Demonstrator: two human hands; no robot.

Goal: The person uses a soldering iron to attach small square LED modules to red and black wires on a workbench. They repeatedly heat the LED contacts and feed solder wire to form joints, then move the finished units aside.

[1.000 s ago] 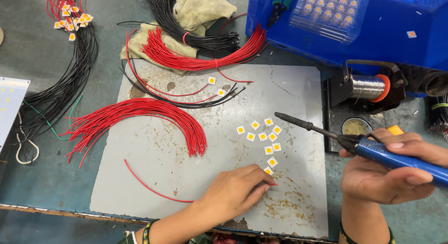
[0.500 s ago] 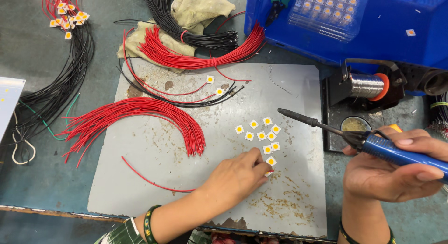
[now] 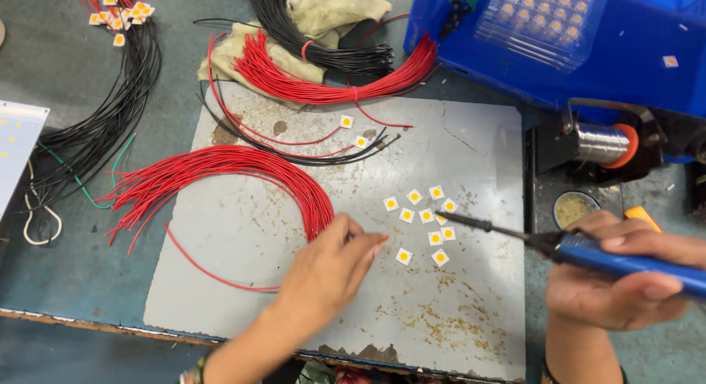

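Since the earlier frame, my left hand (image 3: 323, 270) has slid left off the square yellow chips (image 3: 423, 219), pinching toward the red wire bundle (image 3: 220, 174). Right of the chips, my right hand (image 3: 625, 281) grips the soldering iron (image 3: 573, 246). These chips look unwired.

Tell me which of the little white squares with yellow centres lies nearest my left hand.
The square at the cluster's lower left, just right of the left hand fingertips; the others lie farther right or higher.
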